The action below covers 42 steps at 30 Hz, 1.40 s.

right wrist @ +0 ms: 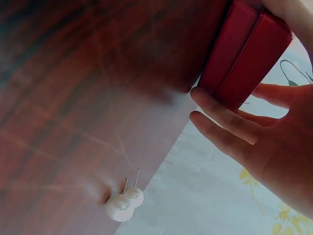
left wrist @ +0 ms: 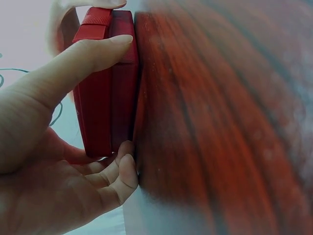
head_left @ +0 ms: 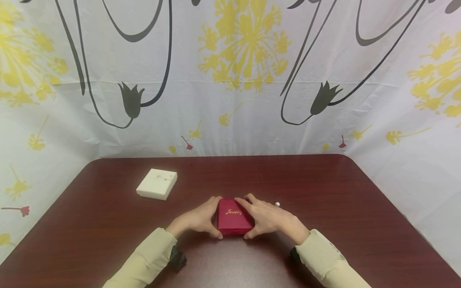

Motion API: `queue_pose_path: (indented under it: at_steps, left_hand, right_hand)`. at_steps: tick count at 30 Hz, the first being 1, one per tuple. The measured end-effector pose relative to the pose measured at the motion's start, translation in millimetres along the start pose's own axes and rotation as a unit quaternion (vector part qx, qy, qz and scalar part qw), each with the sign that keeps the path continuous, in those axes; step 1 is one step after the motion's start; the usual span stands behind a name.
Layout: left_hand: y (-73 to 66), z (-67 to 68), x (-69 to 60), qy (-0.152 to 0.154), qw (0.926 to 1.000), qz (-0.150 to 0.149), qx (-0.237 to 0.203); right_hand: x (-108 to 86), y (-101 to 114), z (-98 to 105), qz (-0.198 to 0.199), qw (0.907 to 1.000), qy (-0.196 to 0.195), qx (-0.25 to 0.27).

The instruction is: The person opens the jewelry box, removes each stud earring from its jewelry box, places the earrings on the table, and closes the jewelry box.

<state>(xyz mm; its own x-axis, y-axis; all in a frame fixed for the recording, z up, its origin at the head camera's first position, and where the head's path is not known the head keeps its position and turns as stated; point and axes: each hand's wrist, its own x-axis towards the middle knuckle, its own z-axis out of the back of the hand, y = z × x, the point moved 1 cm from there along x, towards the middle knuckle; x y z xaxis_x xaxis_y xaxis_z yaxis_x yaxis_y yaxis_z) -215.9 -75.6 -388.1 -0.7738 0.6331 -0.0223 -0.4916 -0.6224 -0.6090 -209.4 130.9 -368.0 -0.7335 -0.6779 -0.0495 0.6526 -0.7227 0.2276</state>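
Observation:
A red jewelry box (head_left: 233,218) with gold "Jewelry" lettering sits closed on the table, between both hands. My left hand (head_left: 197,218) grips its left side, thumb at the near edge and fingers round the far corner. On the right side, my right hand (head_left: 268,218) holds it the same way, with one finger over the top of the lid. The left wrist view shows the left thumb pressed across the box's front (left wrist: 105,98). Just beyond the right hand lie two pearl earrings (right wrist: 124,203), their pins sticking up in the right wrist view.
A white square box (head_left: 157,184) with a small print on its lid rests at the back left of the dark red wooden table (head_left: 306,176). Behind the table hangs a white curtain (head_left: 245,132) with yellow and grey flowers.

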Motion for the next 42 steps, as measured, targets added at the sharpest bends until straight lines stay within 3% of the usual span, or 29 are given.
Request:
queue_pose_path:
  at_steps: [15, 25, 32, 42]
  left_hand:
    - [1.2, 1.9, 5.6, -0.028, 0.9996, 0.006, -0.009]
    - [5.6, 6.6, 15.1, -0.068, 0.9968, -0.018, -0.039]
    - [3.6, 15.3, 22.9, -0.09, 0.9952, 0.012, -0.037]
    - [11.3, 17.8, 38.0, -0.121, 0.9909, 0.035, -0.047]
  right_hand:
    - [1.5, -4, 3, 0.002, 0.9998, -0.02, 0.007]
    - [6.2, -16, 8, 0.0, 0.9977, -0.051, 0.044]
    - [11.7, -24, 11, 0.004, 0.9948, -0.091, 0.046]
    - [22.5, -29, 14, -0.041, 0.9912, -0.106, 0.067]
